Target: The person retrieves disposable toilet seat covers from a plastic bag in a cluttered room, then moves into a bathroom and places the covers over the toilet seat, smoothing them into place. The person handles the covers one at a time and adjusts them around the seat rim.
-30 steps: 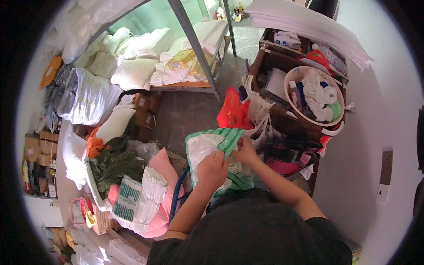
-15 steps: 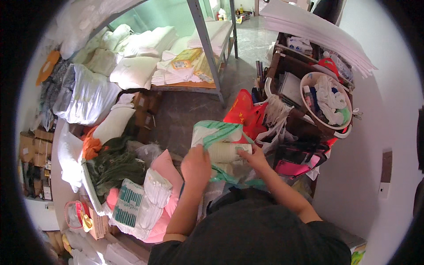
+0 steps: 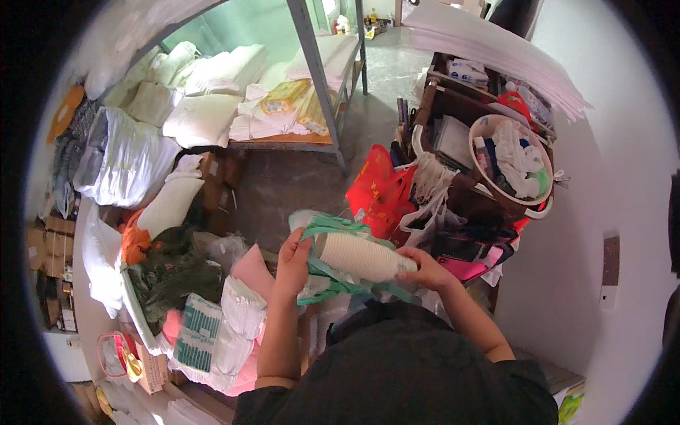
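A long stack of nested cream-white paper cups [image 3: 358, 257] lies slantwise over the mouth of a green and clear plastic bag [image 3: 324, 225]. My right hand [image 3: 423, 269] is closed around the right end of the stack. At the bag's left side my left hand [image 3: 293, 258] pinches the green plastic. The lower part of the bag is partly hidden behind the cups and my black clothing, and what else it holds cannot be made out.
Ahead stands a metal-framed rack [image 3: 322, 78] with white packs. On the right, a white bucket [image 3: 476, 170] of odds and ends sits on a brown cabinet, near a red bag [image 3: 379, 188]. Dark green cloth [image 3: 170, 273] and wrapped packs [image 3: 200, 329] lie to the left.
The cup stack has come further out of the bag and tilted, its right end moving right and nearer with my right hand. My left hand has shifted left along the green plastic.
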### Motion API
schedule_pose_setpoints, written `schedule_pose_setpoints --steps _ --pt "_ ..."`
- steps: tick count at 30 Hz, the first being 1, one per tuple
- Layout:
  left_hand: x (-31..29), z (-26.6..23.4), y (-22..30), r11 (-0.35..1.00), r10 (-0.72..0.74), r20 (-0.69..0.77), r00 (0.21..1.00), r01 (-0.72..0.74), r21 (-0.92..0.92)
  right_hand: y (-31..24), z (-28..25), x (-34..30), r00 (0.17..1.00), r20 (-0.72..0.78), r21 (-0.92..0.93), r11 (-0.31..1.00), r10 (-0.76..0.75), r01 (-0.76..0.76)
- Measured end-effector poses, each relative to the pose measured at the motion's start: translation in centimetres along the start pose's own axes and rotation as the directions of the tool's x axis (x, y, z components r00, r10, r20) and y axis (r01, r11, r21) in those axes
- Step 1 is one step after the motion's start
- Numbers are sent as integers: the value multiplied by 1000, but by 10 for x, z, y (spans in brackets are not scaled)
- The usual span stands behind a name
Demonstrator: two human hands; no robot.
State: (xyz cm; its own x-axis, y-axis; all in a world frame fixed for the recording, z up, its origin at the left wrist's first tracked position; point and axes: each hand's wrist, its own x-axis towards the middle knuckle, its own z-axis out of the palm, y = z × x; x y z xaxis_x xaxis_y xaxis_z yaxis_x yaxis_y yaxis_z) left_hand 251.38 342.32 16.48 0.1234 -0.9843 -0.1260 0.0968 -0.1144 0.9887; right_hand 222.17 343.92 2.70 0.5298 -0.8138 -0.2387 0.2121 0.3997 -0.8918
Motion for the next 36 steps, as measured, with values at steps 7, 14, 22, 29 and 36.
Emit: schedule_pose_setpoints --steps 7,14,22,29,36 --pt "-25 -1 1 1000 1 92 996 0 -6 -94 67 -17 948 239 -600 736 -208 313" --pt "-40 4 8 985 48 196 979 -14 -173 -85 64 -34 844 290 -758 430 -450 490" --pt "-44 12 27 791 415 268 869 -491 365 -90 64 -35 521 369 -704 135 -770 698" --pt "-33 6 42 702 537 229 812 -581 413 -126 58 -39 576 345 -887 -57 -741 458" --pt "-29 13 68 864 169 471 866 -360 352 -139 65 -32 604 331 -897 -42 -725 441"
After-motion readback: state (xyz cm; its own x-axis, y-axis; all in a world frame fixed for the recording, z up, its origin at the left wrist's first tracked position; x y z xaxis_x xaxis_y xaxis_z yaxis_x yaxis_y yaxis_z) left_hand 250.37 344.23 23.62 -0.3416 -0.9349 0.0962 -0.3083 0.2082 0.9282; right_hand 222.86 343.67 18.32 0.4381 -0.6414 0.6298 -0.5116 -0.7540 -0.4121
